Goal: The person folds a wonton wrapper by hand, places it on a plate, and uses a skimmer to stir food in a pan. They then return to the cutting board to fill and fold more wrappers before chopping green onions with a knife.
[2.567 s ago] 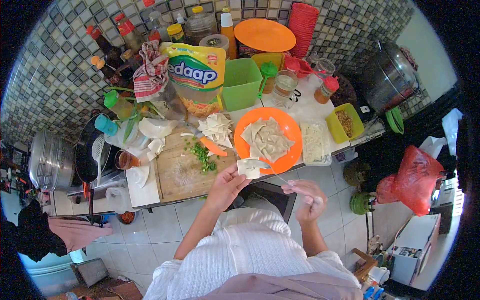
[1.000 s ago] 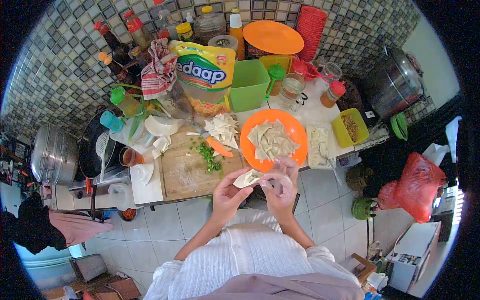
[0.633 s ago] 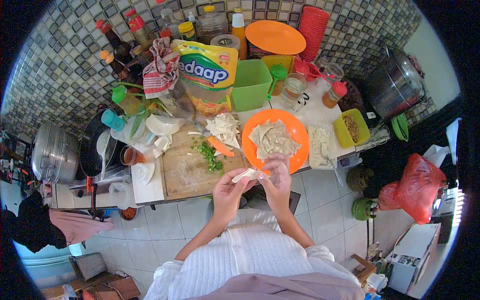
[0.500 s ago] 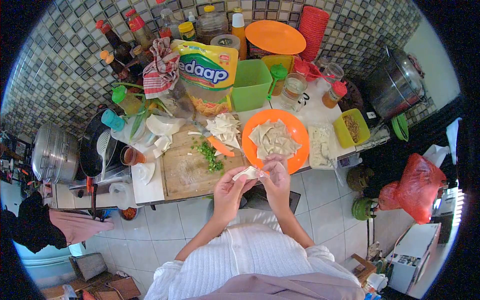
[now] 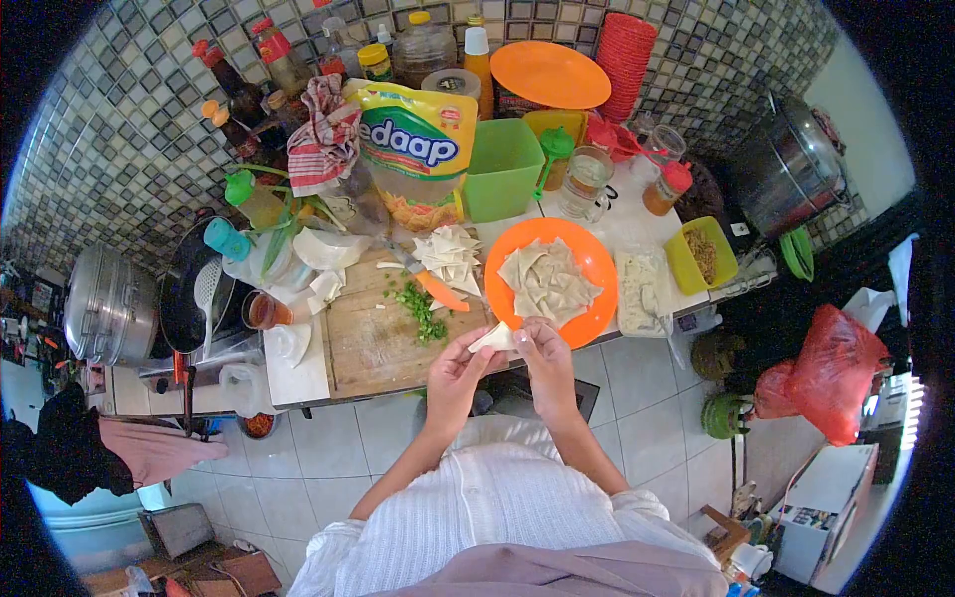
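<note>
At the front edge of the surface [image 5: 300,384], between the cutting board [image 5: 358,343] and the orange plate [image 5: 604,284], the left hand [image 5: 458,374] and right hand [image 5: 548,370] pinch a wonton wrapper [image 5: 495,338]. Tiled floor [image 5: 652,433] spreads on both sides. The wrapper is pale, folded, roughly triangular.

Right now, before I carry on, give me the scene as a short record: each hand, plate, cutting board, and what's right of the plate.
Left hand: fingertips pinching a folded wrapper
Right hand: pinching the same wrapper's other end
Orange plate: holds a pile of folded dough pieces
Cutting board: chopped greens, orange-handled knife beside them
Right of plate: clear tray, then yellow container
</note>
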The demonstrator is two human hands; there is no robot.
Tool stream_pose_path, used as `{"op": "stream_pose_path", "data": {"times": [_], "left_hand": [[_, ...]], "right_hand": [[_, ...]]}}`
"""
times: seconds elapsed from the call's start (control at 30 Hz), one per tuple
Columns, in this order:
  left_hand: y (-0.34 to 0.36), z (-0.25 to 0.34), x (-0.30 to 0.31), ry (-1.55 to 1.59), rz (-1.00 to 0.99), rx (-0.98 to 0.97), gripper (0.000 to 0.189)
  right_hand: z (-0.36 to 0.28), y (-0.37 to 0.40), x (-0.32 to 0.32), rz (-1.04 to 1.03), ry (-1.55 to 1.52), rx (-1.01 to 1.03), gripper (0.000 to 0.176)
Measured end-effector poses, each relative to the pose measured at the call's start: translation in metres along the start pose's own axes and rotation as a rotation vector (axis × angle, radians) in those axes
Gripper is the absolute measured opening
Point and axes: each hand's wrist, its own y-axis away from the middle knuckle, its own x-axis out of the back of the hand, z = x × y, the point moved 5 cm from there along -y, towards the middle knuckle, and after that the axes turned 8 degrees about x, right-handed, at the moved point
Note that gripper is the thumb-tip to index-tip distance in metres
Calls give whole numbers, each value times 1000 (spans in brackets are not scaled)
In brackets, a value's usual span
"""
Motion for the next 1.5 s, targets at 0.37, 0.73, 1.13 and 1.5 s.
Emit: {"op": "stream_pose_path", "data": {"times": [0.37, 0.73, 1.13, 1.5], "left_hand": [[2, 1, 6, -149, 15, -16, 24], [-1, -5, 9, 131, -19, 79, 22], [-6, -15, 23, 222, 122, 79, 10], [0, -15, 57, 205, 234, 64, 36]], "right_hand": [[-28, 1, -11, -68, 241, 237, 10], [-11, 2, -8, -30, -128, -101, 6], [-14, -3, -6, -138, 93, -39, 10], [-9, -104, -40, -89, 636, 509, 9]]}}
